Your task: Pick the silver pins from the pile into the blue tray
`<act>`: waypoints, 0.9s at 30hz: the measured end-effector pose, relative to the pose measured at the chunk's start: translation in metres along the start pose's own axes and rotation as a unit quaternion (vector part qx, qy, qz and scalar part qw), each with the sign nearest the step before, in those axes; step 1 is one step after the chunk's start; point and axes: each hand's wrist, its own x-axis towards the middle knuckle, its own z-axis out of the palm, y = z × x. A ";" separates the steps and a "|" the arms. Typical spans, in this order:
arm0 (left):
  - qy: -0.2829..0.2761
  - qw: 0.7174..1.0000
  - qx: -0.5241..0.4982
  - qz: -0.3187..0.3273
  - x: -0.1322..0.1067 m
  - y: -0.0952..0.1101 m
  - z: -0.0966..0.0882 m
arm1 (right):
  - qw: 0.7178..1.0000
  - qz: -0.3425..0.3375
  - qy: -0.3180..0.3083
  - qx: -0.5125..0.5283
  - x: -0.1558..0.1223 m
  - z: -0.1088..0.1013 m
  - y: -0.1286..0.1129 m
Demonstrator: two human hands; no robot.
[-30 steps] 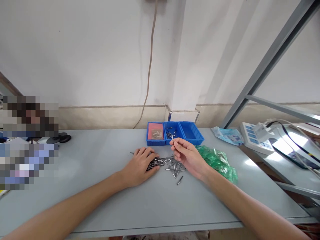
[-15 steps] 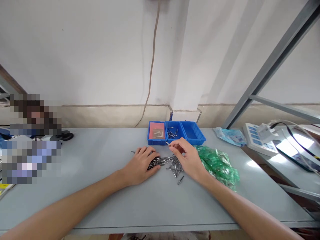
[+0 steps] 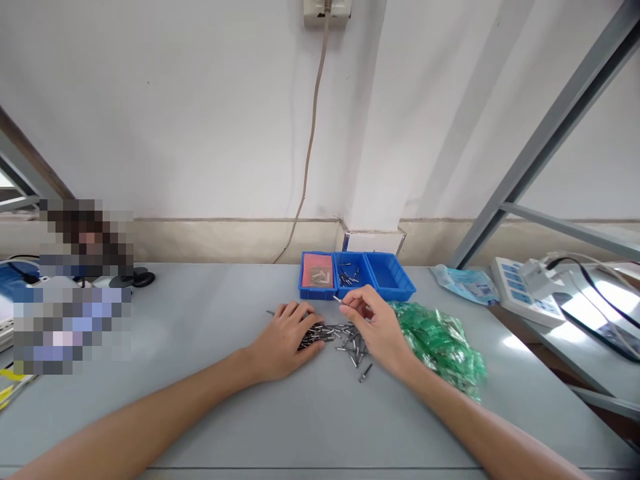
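A loose pile of small metal pins [image 3: 345, 337] lies in the middle of the grey table [image 3: 310, 420]. My left hand [image 3: 284, 337] rests palm down with curled fingers on the pile's left end. My right hand [image 3: 374, 323] hovers over the pile's right side and pinches one thin metal pin [image 3: 337, 300] between thumb and forefinger, its tip pointing left toward the tray. Just behind the hands stands a blue three-compartment tray [image 3: 356, 275]: a reddish pad with pale parts at left, several pins in the middle, nothing visible at right.
A heap of green plastic bags [image 3: 440, 340] lies right of my right hand. Farther right are a blue packet [image 3: 465, 283], a white power strip [image 3: 520, 293] with cables and a grey shelf frame [image 3: 550, 127]. A person sits at far left, beside black discs [image 3: 135, 277].
My right hand has turned and dropped lower over the pile, the pinched pin now pointing left. The left hand stays on the pile. The camera has tilted up slightly.
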 end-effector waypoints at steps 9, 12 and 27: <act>0.001 1.000 -0.002 -0.003 0.000 0.000 0.000 | 0.984 0.099 -0.037 0.146 0.002 -0.001 0.004; -0.001 1.000 -0.004 -0.003 0.001 0.001 -0.002 | 0.962 0.137 -0.044 0.233 0.003 -0.002 0.004; -0.006 1.000 -0.005 -0.003 0.001 0.002 -0.003 | 0.980 0.105 0.032 0.164 0.005 -0.005 -0.002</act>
